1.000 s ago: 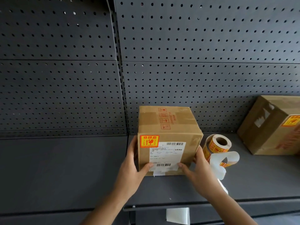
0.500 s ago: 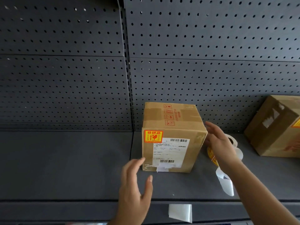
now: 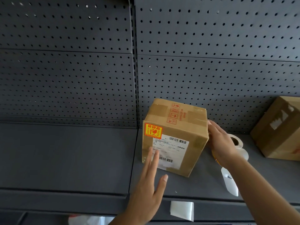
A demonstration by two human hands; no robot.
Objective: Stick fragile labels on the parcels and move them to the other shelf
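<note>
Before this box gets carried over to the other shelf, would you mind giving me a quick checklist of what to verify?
1. Fragile sticker on the box: ok, on its front face.
2. Left hand gripping: not ok, open in front.
3. Right hand gripping: cannot tell, flat by the right side.
4. Left shelf has room: ok.
5. Label roll out of the way: not ok, close behind the right hand.
</note>
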